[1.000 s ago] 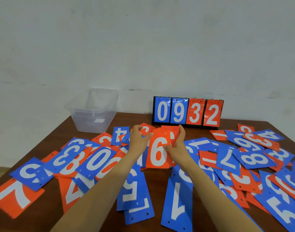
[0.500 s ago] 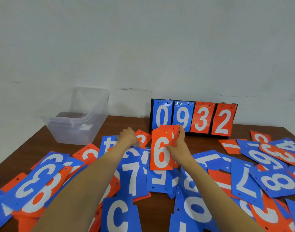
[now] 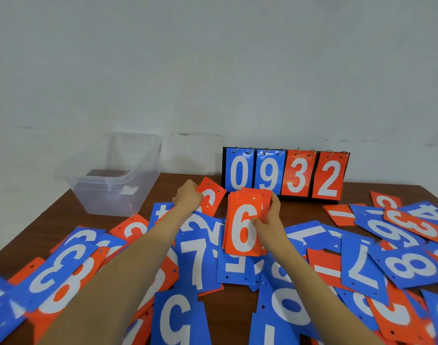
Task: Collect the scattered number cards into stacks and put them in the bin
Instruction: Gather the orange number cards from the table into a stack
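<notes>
The left hand (image 3: 188, 197) has reached out to grip a red card (image 3: 210, 195) while the right hand (image 3: 270, 220) clasps the red stack (image 3: 242, 225); adding it comes next.

One clear bin (image 3: 118, 185), one scoreboard (image 3: 285, 174) showing four digits, two hands (image 3: 189, 196)

Bare table (image 3: 180, 181) strip between bin (image 3: 118, 180) and scoreboard (image 3: 285, 173) gives open passage; bin mouth unobstructed (looks empty). Scattered cards (image 3: 198, 265) overlap across the whole near surface, blocking flat placement.
</notes>
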### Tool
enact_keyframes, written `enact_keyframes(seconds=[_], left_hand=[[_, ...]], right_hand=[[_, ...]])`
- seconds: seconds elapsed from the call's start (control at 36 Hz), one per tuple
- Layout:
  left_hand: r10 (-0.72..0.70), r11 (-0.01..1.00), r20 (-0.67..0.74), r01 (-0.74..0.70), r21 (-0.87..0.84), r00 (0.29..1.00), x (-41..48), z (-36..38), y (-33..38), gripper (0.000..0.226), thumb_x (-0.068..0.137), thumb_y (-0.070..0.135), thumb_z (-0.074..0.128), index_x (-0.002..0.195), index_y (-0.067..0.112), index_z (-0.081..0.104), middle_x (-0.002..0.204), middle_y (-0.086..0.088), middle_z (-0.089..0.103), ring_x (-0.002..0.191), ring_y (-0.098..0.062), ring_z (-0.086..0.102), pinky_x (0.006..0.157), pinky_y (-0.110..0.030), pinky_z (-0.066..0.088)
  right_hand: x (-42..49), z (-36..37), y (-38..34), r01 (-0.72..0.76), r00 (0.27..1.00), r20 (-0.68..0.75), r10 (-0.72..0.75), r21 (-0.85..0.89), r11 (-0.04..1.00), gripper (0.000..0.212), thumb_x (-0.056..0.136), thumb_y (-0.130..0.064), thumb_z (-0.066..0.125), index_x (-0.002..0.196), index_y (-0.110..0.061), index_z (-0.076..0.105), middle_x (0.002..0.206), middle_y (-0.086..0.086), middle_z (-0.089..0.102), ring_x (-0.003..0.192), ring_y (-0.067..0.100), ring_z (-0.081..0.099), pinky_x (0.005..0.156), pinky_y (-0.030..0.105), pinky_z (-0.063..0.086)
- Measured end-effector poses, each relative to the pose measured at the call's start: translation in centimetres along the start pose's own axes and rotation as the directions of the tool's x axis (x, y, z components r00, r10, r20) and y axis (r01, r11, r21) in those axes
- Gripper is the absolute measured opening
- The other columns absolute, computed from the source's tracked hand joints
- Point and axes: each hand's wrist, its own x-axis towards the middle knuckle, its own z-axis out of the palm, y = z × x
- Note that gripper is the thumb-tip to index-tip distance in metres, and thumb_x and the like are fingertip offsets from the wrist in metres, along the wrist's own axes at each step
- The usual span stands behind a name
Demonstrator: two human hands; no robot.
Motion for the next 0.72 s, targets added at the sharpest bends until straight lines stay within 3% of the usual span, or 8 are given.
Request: enact_keyframes(seconds=[0.08, 0.22, 0.33, 0.42, 0.5, 0.58, 0.67, 0.72], left_hand=[[0.145, 0.967, -0.088, -0.16, -0.199, 0.985, -2.4, -1.4, 0.8, 0.029, 0.09, 0.021, 0.061, 0.113, 0.006, 0.053, 0.112, -0.011, 0.062, 0.1, -0.026, 0.061, 0.081, -0.032, 0.05], [0.376, 0.847, -0.325, -0.464, -0.259, 0.868, -6.9, -4.2, 3.5, 0.011, 0.093, 0.016, 0.056, 0.099, 0.009, 0.05, 0.095, -0.001, 0.057, 0.087, -0.011, 0.054, 0.062, -0.006, 0.04], [0.424, 0.759, -0.414, -0.565, -0.324, 0.806, -10.1, -5.4, 4.6, 0.013, 0.092, 0.013, 0.057, 0.102, 0.008, 0.051, 0.095, 0.0, 0.058, 0.085, -0.009, 0.053, 0.068, -0.003, 0.04], [0.376, 0.725, -0.401, -0.535, -0.433, 0.835, -12.5, -4.8, 4.5, 0.022, 0.091, 0.013, 0.059, 0.111, 0.008, 0.05, 0.104, 0.004, 0.058, 0.094, -0.01, 0.057, 0.076, -0.015, 0.047], [0.328, 0.729, -0.311, -0.449, -0.516, 0.892, -15.1, -3.4, 3.6, 0.026, 0.088, 0.009, 0.063, 0.112, 0.01, 0.052, 0.104, 0.003, 0.06, 0.094, -0.01, 0.058, 0.068, -0.009, 0.047], [0.22, 0.76, -0.099, -0.234, -0.607, 0.97, -17.1, -1.8, 2.1, 0.031, 0.081, 0.007, 0.069, 0.107, 0.013, 0.052, 0.109, -0.005, 0.064, 0.093, -0.018, 0.063, 0.07, -0.024, 0.053], [0.101, 0.803, 0.061, -0.045, -0.595, 0.993, -18.2, -0.5, 0.6, 0.032, 0.077, 0.005, 0.073, 0.101, 0.013, 0.054, 0.111, -0.013, 0.065, 0.091, -0.028, 0.065, 0.078, -0.041, 0.055], [0.019, 0.746, 0.138, 0.078, -0.661, 0.99, -18.6, 0.0, -0.1, 0.037, 0.076, 0.003, 0.074, 0.108, 0.009, 0.055, 0.113, -0.016, 0.065, 0.092, -0.032, 0.065, 0.077, -0.044, 0.055]], right_hand=[[-1.3, -0.4, -0.7, 0.006, 1.0, -0.024, -0.006, 0.013, 1.0, 0.07, 0.097, -0.007, 0.044, 0.147, -0.027, 0.0, 0.143, 0.009, 0.037, 0.125, 0.03, 0.045, 0.095, 0.044, 0.045], [-3.8, -1.6, -2.0, 0.039, 0.996, -0.076, -0.036, 0.036, 0.999, 0.071, 0.097, -0.008, 0.045, 0.148, -0.026, -0.001, 0.145, 0.01, 0.035, 0.127, 0.031, 0.044, 0.097, 0.048, 0.043], [-5.9, -3.0, -2.9, 0.069, 0.992, -0.109, -0.062, 0.061, 0.996, 0.072, 0.096, -0.009, 0.046, 0.148, -0.027, -0.002, 0.146, 0.009, 0.033, 0.129, 0.032, 0.042, 0.099, 0.05, 0.041], [-7.7, -3.9, -3.2, 0.081, 0.989, -0.131, -0.069, 0.087, 0.993, 0.072, 0.096, -0.008, 0.046, 0.148, -0.027, -0.001, 0.146, 0.009, 0.033, 0.13, 0.032, 0.041, 0.1, 0.05, 0.04], [-9.6, -4.8, -3.0, 0.086, 0.985, -0.156, -0.073, 0.08, 0.993, 0.072, 0.096, -0.007, 0.046, 0.148, -0.025, 0.001, 0.146, 0.009, 0.033, 0.13, 0.031, 0.04, 0.1, 0.049, 0.04], [-11.3, -5.5, -2.5, 0.065, 0.983, -0.178, -0.051, 0.076, 0.995, 0.071, 0.096, -0.006, 0.046, 0.149, -0.022, 0.001, 0.147, 0.009, 0.033, 0.13, 0.031, 0.041, 0.1, 0.047, 0.04], [-12.7, -6.2, -1.9, 0.027, 0.983, -0.182, -0.014, 0.069, 0.997, 0.071, 0.096, -0.007, 0.045, 0.149, -0.024, 0.001, 0.147, 0.01, 0.034, 0.129, 0.032, 0.041, 0.1, 0.047, 0.04], [-13.6, -6.5, -1.6, -0.003, 0.984, -0.179, 0.014, 0.063, 0.998, 0.07, 0.097, -0.007, 0.043, 0.149, -0.025, 0.0, 0.147, 0.011, 0.034, 0.129, 0.034, 0.042, 0.099, 0.048, 0.04]])
